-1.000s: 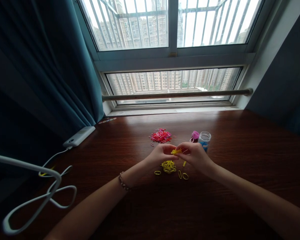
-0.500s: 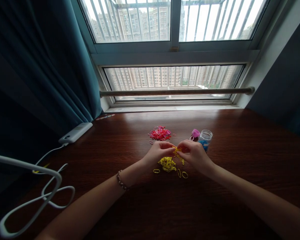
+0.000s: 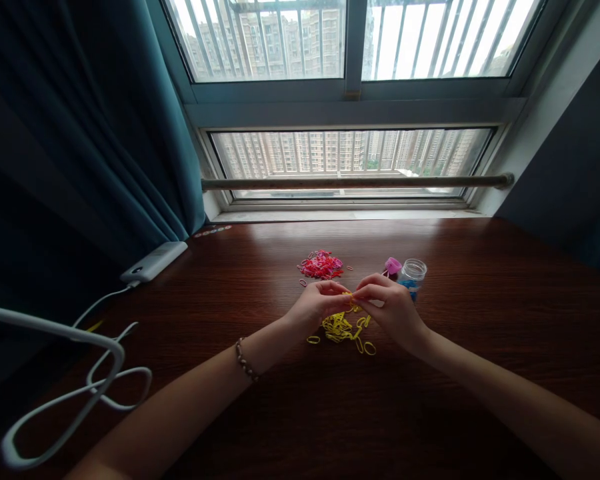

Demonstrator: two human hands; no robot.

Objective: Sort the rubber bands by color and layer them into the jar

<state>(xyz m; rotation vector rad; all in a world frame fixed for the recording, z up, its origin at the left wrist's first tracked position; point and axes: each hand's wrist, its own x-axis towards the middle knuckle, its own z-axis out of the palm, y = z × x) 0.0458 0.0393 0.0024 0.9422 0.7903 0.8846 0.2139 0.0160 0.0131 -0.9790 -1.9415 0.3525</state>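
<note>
My left hand (image 3: 320, 305) and my right hand (image 3: 387, 303) meet fingertip to fingertip above the wooden table (image 3: 290, 427). Pinched between them are yellow rubber bands (image 3: 353, 307), partly covered by the fingers; how they are looped I cannot make out. Both hands are closed on these bands. Just below lies a pile of yellow rubber bands (image 3: 337, 328), with single loops (image 3: 369, 348) around it. Beyond my left hand sits a heap of red and pink rubber bands (image 3: 322, 265). A braided bracelet (image 3: 245, 360) circles my left wrist.
Behind my right hand stand an uncapped clear jar (image 3: 413, 272) with blue contents and a small pink object (image 3: 393, 266). At the left are a white power strip (image 3: 155, 261), a looped white cable (image 3: 55, 450) and a blue curtain (image 3: 145, 133). A barred window (image 3: 353, 100) lies ahead.
My fingertips have drawn closer together around the yellow bands, and less of the bands shows. The view has shifted slightly. The heaps and jar stay in place.
</note>
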